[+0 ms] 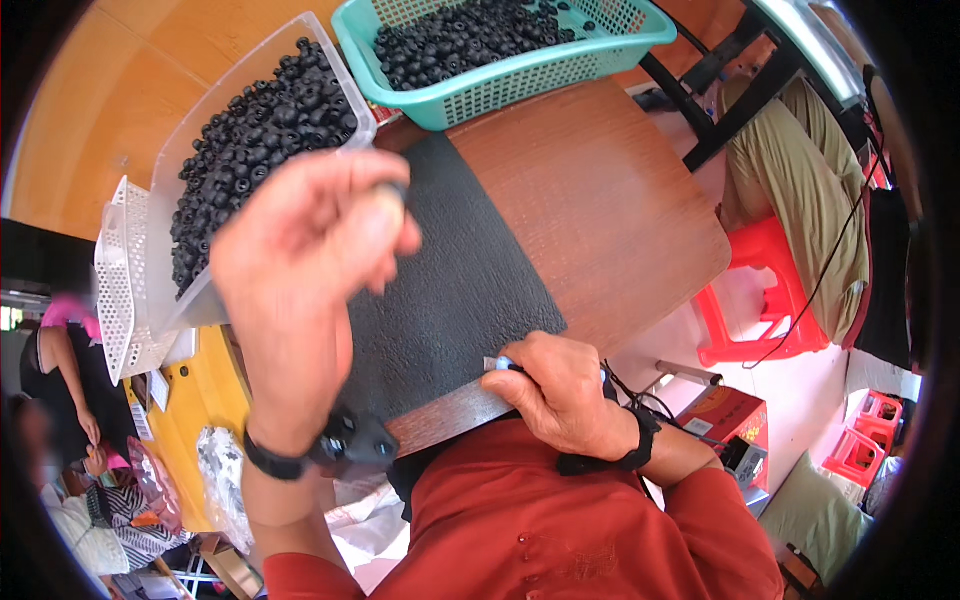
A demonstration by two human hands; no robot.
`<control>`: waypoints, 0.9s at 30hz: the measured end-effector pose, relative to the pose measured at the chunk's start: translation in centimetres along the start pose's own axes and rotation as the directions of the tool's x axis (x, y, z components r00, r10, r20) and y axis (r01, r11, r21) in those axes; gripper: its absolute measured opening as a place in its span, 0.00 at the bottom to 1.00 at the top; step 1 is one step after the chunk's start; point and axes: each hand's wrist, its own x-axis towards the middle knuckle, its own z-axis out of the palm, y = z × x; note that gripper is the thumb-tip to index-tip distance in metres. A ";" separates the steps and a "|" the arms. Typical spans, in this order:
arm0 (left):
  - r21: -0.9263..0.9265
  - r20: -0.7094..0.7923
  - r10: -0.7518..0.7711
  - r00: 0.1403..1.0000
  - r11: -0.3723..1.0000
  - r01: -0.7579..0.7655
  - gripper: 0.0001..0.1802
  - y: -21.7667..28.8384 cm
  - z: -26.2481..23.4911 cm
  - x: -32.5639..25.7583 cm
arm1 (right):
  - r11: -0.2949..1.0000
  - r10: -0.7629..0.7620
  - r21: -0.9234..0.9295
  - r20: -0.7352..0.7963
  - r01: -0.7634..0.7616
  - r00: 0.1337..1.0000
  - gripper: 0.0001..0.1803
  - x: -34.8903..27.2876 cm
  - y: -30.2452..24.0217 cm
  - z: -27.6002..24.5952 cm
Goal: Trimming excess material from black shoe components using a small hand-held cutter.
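Note:
My left hand [300,240], somewhat blurred, is raised over the near edge of the clear plastic bin [362,118]. Its thumb and forefinger pinch a small black part [397,188], mostly covered by the fingers. Many small black ring-like parts [255,140] fill the bin. My right hand [565,390] is closed around a small cutter, whose short metal blade [490,364] points left from the fist; a bit of blue handle shows. This hand is by the front edge of a black textured mat [440,270] on the brown table.
A teal perforated basket [520,82] with more black parts stands at the far side of the brown table [600,200]. White perforated baskets [125,280] are left of the bin. A red stool [765,290] and a seated person's legs [800,190] are on the right.

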 end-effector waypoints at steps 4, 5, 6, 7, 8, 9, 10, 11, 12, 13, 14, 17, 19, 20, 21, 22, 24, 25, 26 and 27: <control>0.120 0.047 0.037 0.998 0.992 -0.042 0.16 0.1 -1.7 8.1 | 0.999 0.019 0.029 0.035 -0.020 0.999 0.11 0.0 -0.5 0.3; 0.146 0.065 0.040 0.997 0.988 -0.049 0.16 0.1 -2.4 9.7 | 0.999 0.028 0.028 0.053 -0.030 0.998 0.11 0.0 -0.7 0.3; 0.134 0.022 0.070 0.997 0.988 -0.072 0.19 -0.2 -2.4 11.2 | 0.999 0.032 0.022 0.062 -0.034 0.998 0.10 0.0 -0.9 0.3; 0.129 -0.025 0.099 0.995 0.987 -0.095 0.21 -0.4 -2.2 12.3 | 0.999 -0.002 0.049 0.071 -0.002 0.997 0.10 0.0 -1.2 0.2; 0.160 -0.058 0.123 0.991 0.981 -0.112 0.23 -0.4 -2.1 13.1 | 0.999 0.028 0.023 0.083 -0.030 0.996 0.10 -0.1 -1.1 0.0; 0.189 -0.087 0.143 0.986 0.974 -0.125 0.26 -0.7 -2.0 13.7 | 0.998 0.063 -0.007 0.093 -0.063 0.994 0.10 -0.2 -0.9 0.0; 0.230 -0.045 0.177 0.983 0.960 -0.162 0.29 -0.6 -2.5 13.4 | 0.998 0.061 -0.005 0.089 -0.061 0.994 0.09 -0.5 -0.7 0.0; 0.335 -0.073 0.308 0.949 0.904 -0.268 0.25 -1.6 -3.6 13.5 | 0.998 0.057 -0.001 0.086 -0.057 0.995 0.09 -0.6 -0.6 0.1; 0.342 -0.029 0.275 0.961 0.906 -0.249 0.23 -1.1 -4.6 12.9 | 0.997 0.073 -0.012 0.103 -0.073 0.992 0.08 -0.6 -0.6 -0.1; 0.347 0.016 0.239 0.971 0.909 -0.229 0.21 -0.7 -5.6 11.7 | 0.998 0.060 0.002 0.106 -0.061 0.993 0.08 -0.6 -0.5 -0.1; 0.290 -0.009 0.195 0.981 0.939 -0.184 0.18 -0.1 -6.5 10.3 | 0.997 0.073 0.000 0.117 -0.074 0.990 0.09 -0.7 -0.4 0.0; 0.400 -0.106 0.041 0.994 0.917 0.005 0.15 0.6 -11.9 7.2 | 0.996 0.084 -0.008 0.152 -0.084 0.985 0.09 -0.7 -0.1 0.3; 0.489 -0.211 -0.019 0.977 0.864 0.122 0.13 0.7 -15.4 5.5 | 0.997 0.076 -0.018 0.161 -0.074 0.984 0.10 -0.7 -0.2 0.6; 0.539 -0.239 -0.003 0.971 0.831 0.136 0.12 0.5 -16.6 4.9 | 0.997 0.073 -0.017 0.165 -0.071 0.984 0.10 -0.6 -0.3 0.7; 0.539 -0.250 0.001 0.968 0.831 0.138 0.12 0.1 -17.8 4.3 | 0.998 0.063 -0.012 0.175 -0.062 0.983 0.10 -0.5 -0.5 0.9; 0.624 -0.197 0.036 0.980 0.775 0.097 0.12 -0.6 -18.8 3.9 | 0.998 0.059 -0.011 0.183 -0.058 0.981 0.10 -0.4 -0.7 1.1; 0.747 -0.139 0.027 0.990 0.659 0.087 0.13 -0.8 -18.9 3.5 | 0.998 0.055 -0.009 0.196 -0.055 0.979 0.10 -0.2 -0.8 1.4; 0.743 -0.139 0.027 0.990 0.664 0.087 0.13 -0.8 -18.7 3.7 | 0.998 0.055 -0.005 0.203 -0.055 0.978 0.10 -0.1 -0.8 1.5; 0.836 -0.108 0.039 0.993 0.544 0.070 0.12 -0.8 -18.6 4.0 | 0.998 0.056 -0.012 0.205 -0.055 0.977 0.10 -0.1 -0.9 1.5; 0.911 -0.074 0.048 0.996 0.410 0.048 0.12 -0.9 -18.5 4.2 | 0.998 0.062 -0.011 0.206 -0.061 0.977 0.10 -0.2 -0.9 1.6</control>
